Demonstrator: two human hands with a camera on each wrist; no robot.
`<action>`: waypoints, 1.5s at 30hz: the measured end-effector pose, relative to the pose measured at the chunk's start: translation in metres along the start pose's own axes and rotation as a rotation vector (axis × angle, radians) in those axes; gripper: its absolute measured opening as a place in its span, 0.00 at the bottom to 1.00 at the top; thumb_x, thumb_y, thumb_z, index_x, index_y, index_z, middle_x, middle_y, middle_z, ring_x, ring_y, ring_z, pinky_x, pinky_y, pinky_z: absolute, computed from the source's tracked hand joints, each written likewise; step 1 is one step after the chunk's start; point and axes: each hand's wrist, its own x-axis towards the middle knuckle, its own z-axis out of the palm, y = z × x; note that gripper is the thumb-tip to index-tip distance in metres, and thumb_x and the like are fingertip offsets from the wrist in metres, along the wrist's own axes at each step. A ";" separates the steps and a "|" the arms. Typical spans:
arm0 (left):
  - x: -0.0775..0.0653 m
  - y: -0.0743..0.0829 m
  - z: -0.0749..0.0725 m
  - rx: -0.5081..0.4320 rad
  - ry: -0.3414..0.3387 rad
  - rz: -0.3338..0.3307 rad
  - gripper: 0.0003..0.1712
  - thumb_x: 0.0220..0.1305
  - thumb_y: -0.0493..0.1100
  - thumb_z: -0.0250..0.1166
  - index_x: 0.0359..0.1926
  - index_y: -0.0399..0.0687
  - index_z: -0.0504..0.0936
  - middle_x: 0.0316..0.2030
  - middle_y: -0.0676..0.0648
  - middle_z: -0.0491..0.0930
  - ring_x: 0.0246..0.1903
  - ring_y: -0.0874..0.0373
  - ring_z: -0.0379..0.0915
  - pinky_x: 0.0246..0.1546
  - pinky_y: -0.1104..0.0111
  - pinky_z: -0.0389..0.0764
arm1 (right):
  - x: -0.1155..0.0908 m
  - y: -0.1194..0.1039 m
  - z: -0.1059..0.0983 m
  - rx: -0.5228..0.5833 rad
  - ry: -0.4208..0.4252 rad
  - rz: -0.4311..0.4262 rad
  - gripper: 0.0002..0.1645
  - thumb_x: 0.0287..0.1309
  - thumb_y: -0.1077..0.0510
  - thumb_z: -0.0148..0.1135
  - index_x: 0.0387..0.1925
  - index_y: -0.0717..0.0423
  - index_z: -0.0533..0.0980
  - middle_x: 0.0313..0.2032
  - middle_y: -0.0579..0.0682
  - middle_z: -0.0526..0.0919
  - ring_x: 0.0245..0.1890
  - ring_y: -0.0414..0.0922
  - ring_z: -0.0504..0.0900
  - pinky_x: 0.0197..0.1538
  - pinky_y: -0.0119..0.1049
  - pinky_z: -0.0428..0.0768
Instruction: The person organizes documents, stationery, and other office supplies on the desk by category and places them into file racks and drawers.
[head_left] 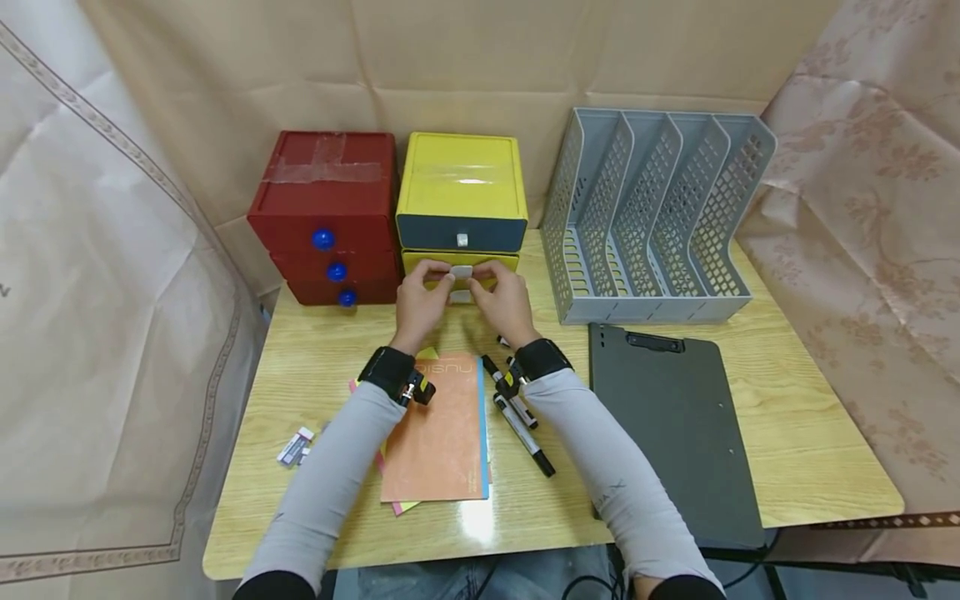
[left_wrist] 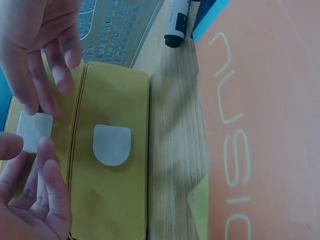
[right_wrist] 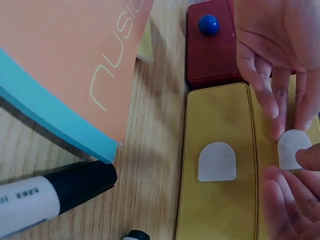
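Yellow plastic drawer unit [head_left: 461,179] stands at the back of the worktop [head_left: 810,450], fronts toward the person; in the head view the left hand [head_left: 420,304] and right hand [head_left: 506,304] pinch the middle drawer's pale tab [head_left: 461,272] from either side, probably to steady it evenly. From the left wrist, the lower tab [left_wrist: 112,145] sits untouched. From the right wrist, each grip looks nearly closed, thumb and fingertips at the tab's edges; a marker [right_wrist: 30,205] lies near the orange notebook [right_wrist: 75,55].
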 end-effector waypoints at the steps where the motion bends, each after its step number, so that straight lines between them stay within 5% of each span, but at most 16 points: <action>1: -0.001 0.001 -0.001 0.014 0.005 0.011 0.10 0.63 0.50 0.61 0.45 0.59 0.79 0.40 0.52 0.82 0.28 0.49 0.81 0.28 0.64 0.79 | -0.001 0.000 0.000 -0.006 0.011 -0.005 0.11 0.60 0.53 0.61 0.43 0.51 0.78 0.37 0.45 0.83 0.20 0.40 0.74 0.24 0.34 0.73; 13: -0.029 0.005 -0.004 0.039 -0.004 0.116 0.12 0.63 0.50 0.61 0.48 0.60 0.81 0.41 0.54 0.83 0.23 0.48 0.81 0.23 0.67 0.79 | -0.011 0.004 -0.002 -0.080 0.171 -0.075 0.09 0.55 0.49 0.66 0.32 0.49 0.81 0.28 0.44 0.86 0.21 0.36 0.77 0.24 0.29 0.72; 19: -0.038 0.007 -0.019 0.284 0.142 0.315 0.08 0.58 0.49 0.65 0.40 0.59 0.82 0.35 0.58 0.84 0.20 0.64 0.76 0.22 0.70 0.75 | -0.024 -0.003 0.000 -0.065 0.168 -0.085 0.08 0.55 0.51 0.66 0.32 0.51 0.81 0.27 0.45 0.85 0.20 0.37 0.77 0.24 0.30 0.72; 24: -0.042 0.011 -0.036 0.333 0.229 0.438 0.09 0.55 0.47 0.68 0.37 0.53 0.82 0.36 0.54 0.82 0.28 0.61 0.78 0.29 0.68 0.79 | -0.036 -0.004 0.003 -0.050 0.170 -0.066 0.07 0.56 0.51 0.65 0.33 0.50 0.81 0.27 0.44 0.85 0.17 0.37 0.74 0.21 0.30 0.71; 29: -0.043 -0.001 -0.051 0.273 0.317 0.362 0.15 0.56 0.48 0.68 0.45 0.52 0.80 0.44 0.47 0.72 0.41 0.54 0.71 0.41 0.61 0.74 | -0.046 -0.006 0.005 -0.052 0.148 -0.067 0.05 0.57 0.53 0.63 0.34 0.49 0.81 0.30 0.43 0.84 0.16 0.37 0.71 0.21 0.30 0.70; 34: -0.043 -0.018 -0.059 0.129 0.283 0.245 0.16 0.61 0.51 0.63 0.50 0.57 0.79 0.46 0.51 0.75 0.42 0.57 0.75 0.40 0.61 0.77 | -0.053 -0.008 0.005 -0.057 0.141 -0.072 0.05 0.57 0.54 0.63 0.34 0.49 0.81 0.30 0.43 0.84 0.16 0.37 0.71 0.21 0.30 0.70; 45: -0.048 -0.022 -0.058 0.071 0.255 0.259 0.12 0.63 0.52 0.61 0.46 0.57 0.83 0.43 0.54 0.79 0.39 0.61 0.78 0.34 0.69 0.79 | -0.059 -0.002 0.004 -0.049 0.114 -0.069 0.04 0.57 0.55 0.62 0.35 0.47 0.80 0.30 0.42 0.84 0.15 0.36 0.71 0.20 0.30 0.70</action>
